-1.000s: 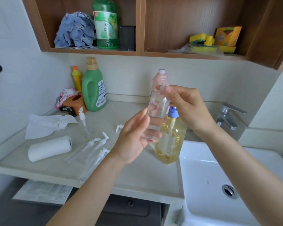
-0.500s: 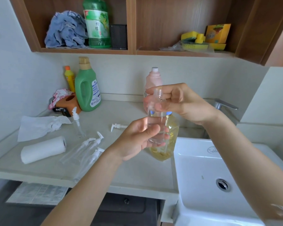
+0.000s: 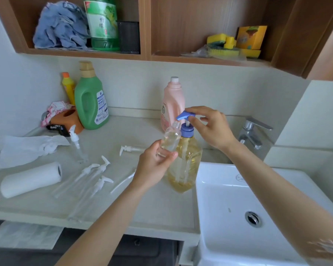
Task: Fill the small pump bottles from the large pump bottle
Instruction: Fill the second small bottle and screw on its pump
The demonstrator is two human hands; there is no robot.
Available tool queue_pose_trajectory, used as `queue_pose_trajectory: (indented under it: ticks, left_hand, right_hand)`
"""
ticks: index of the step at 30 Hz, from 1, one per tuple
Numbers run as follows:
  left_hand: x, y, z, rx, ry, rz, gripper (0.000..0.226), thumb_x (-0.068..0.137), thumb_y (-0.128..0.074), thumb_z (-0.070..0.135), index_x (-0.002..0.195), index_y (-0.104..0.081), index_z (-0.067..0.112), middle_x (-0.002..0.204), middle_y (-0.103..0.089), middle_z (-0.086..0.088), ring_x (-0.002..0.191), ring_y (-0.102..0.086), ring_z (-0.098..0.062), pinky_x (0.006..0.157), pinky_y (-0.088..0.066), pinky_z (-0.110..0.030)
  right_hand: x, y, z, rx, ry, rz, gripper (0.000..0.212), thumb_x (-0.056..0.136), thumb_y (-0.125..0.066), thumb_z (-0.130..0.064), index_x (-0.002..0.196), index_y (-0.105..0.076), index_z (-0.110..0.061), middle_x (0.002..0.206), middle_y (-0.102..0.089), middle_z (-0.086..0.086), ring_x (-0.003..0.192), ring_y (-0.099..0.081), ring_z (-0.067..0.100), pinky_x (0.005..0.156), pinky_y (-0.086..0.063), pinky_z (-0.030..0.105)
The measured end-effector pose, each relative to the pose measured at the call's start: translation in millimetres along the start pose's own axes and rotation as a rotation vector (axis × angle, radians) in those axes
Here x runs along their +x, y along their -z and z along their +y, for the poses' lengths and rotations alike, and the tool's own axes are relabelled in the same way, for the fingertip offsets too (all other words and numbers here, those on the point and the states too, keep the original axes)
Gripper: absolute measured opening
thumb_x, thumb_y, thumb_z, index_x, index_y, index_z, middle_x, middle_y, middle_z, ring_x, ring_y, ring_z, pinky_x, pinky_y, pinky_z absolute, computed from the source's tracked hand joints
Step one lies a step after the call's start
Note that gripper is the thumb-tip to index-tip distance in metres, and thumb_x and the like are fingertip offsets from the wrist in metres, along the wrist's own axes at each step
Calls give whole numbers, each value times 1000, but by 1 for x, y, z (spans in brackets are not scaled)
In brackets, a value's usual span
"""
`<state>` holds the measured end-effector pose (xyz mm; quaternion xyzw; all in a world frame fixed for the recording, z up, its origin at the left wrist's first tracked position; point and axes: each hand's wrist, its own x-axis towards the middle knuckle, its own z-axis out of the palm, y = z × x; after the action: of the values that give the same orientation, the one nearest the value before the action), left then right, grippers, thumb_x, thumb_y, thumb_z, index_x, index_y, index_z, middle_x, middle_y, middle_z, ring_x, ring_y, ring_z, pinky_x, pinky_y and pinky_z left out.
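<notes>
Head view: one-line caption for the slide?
Left hand tilts an uncapped small bottle under the large bottle's blue pump, right hand on the pump.

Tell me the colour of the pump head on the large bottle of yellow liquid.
Blue: the plastic pump head, shown clearly in the head view.
</notes>
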<state>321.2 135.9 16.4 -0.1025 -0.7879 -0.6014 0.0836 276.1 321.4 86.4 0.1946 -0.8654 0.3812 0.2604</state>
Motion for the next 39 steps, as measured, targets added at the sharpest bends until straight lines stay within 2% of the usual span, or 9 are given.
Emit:
queue_pose_trajectory:
  ticks: [3,6,13,18,22,27,31,34,39]
  left_hand:
    - [-1,-3,4,32,-77,59,31,85,-70,26,113,-57,25,85,-70,3,71,-66,0,69,-45,-8]
    - [-2,-6,6,32,-130,130,31,84,-71,24,112,-59,20,83,-69,2,69,-65,-1,65,-42,-5]
    - [-1,-11,3,12,-200,183,36,81,-70,33,106,-48,48,80,-66,4,62,-64,-7,61,-44,-9]
    - [1,-12,-4,-11,-194,196,45,74,-64,51,115,-57,35,78,-64,11,54,-60,-7,56,-43,-13]
    - [3,-13,-12,-54,-172,168,52,72,-66,49,117,-62,24,75,-65,4,51,-56,-8,55,-43,-18]
    - [3,-6,-7,-46,-154,120,43,70,-66,50,111,-61,37,72,-64,4,46,-51,-5,51,-39,-16]
    - [4,-2,1,-28,-123,107,43,68,-66,53,108,-57,44,71,-62,13,46,-56,-11,50,-43,-21]
    - [5,-1,2,-23,-113,96,42,70,-69,50,109,-58,42,72,-64,9,46,-55,-13,51,-44,-26]
    - [1,-5,-4,-76,-105,134,58,69,-68,50,120,-60,22,70,-60,14,46,-53,-10,49,-41,-22]
  right_hand:
    - [3,-1,3,13,55,26,24,89,-61,-8,109,-72,-12,111,-67,-8,104,-59,3,89,-45,16]
    - [4,-3,3,9,135,51,26,84,-56,-6,102,-74,-10,105,-67,-9,103,-60,3,92,-41,8]
    - [-8,-21,7,85,195,179,39,79,-42,-15,103,-73,-7,111,-67,-4,111,-61,9,104,-38,18]
    - [-17,-43,12,241,184,273,45,70,-37,-7,99,-71,-3,110,-65,0,115,-58,13,111,-32,53]
    - [-22,-51,23,201,206,283,44,68,-36,-8,95,-70,1,108,-65,0,109,-60,13,119,-18,40]
    - [-22,-48,17,161,198,277,43,69,-37,-11,95,-70,-2,106,-64,-5,108,-58,4,119,-12,28]
    - [-13,-30,9,169,212,218,42,75,-36,-12,98,-71,-6,107,-66,-6,112,-60,11,116,-21,26]
    - [-6,-26,4,215,223,215,41,81,-35,-12,96,-71,-3,104,-68,2,109,-63,17,107,-38,29]
    - [-12,-39,3,281,215,329,40,82,-35,-8,95,-71,2,104,-68,6,106,-63,21,94,-48,30]
